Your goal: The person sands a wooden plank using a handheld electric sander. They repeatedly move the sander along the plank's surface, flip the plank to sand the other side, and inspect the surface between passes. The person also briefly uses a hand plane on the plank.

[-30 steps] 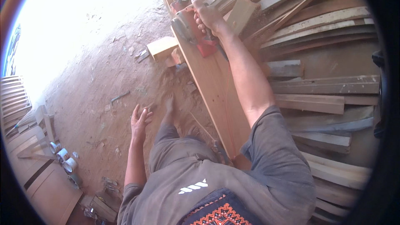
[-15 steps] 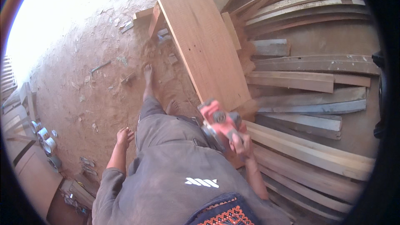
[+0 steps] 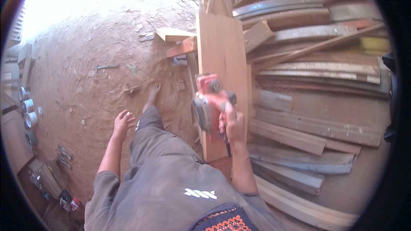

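Plank: long and pale, running away lengthwise in my view, with a timber stack beyond its right edge and a reddish block at its left edge. I cannot tell how firmly it is held; if nothing locks it, I judge a hard push could slide or twist it.

Power tool: red, planer-like, over the plank's left edge towards the near left corner, its dark side casing overhanging that edge. Whether its base touches the wood I cannot make out. I think so much overhang could tip it, gouging the edge or dropping it off that side.

Bare foot: on the dirt floor, apart from the plank's left edge. I reckon a tool falling that way could strike the leg or toes.

Right hand: clenched around the power tool's handle, the only hand on it. A kick could, in my judgement, wrench this wrist, since nothing else steadies the load.

Left hand: empty, fingers loosely curled, well out from the plank's left edge. It braces nothing, so a slip would go unchecked.

Scrap block: near the bare foot; one careless step could cause a stumble.
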`<control>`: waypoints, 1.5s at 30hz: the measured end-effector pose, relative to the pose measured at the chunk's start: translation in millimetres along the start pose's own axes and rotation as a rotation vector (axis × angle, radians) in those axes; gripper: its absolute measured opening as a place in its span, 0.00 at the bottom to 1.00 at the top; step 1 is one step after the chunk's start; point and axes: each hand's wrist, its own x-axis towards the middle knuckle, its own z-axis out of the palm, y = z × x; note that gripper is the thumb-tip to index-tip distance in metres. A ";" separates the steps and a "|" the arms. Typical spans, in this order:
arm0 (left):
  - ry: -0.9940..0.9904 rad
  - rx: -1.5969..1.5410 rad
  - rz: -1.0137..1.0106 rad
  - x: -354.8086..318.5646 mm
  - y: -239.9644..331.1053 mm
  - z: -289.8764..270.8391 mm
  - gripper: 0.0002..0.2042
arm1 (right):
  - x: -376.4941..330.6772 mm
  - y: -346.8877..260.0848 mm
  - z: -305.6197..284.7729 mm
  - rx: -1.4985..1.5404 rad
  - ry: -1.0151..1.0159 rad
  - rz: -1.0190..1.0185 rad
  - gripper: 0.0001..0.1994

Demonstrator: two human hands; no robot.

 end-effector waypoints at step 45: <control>0.029 0.564 0.870 36.4 149.4 389.3 0.32 | -81.4 79.8 -99.6 0.011 0.051 -0.014 0.28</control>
